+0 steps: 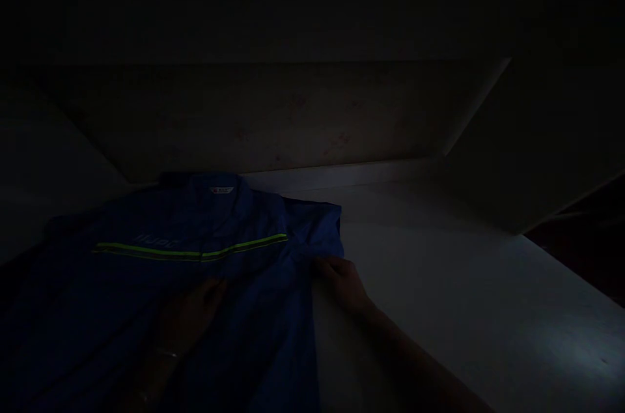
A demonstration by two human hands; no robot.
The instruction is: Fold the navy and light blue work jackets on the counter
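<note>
A dark blue short-sleeved shirt (254, 296) lies spread front side up, its collar toward the wall. A bright yellow-green stripe (161, 251) crosses its chest, and a white label (222, 190) shows inside the collar. My right hand (342, 279) is closed on the shirt's edge just below the sleeve (317, 224). Over the front of the shirt, below the stripe, is my left hand (195, 309), fingers curled together. Dim light hides whether cloth is pinched in the left fingers. A thin band shows on the left wrist.
The shirt lies on a pale, smooth surface (430, 276) extending to the right. Behind it stands a wall with a faint floral pattern (317, 120), edged by a low pale strip (351, 174). A dark panel (532, 146) borders the right side. The whole scene is very dim.
</note>
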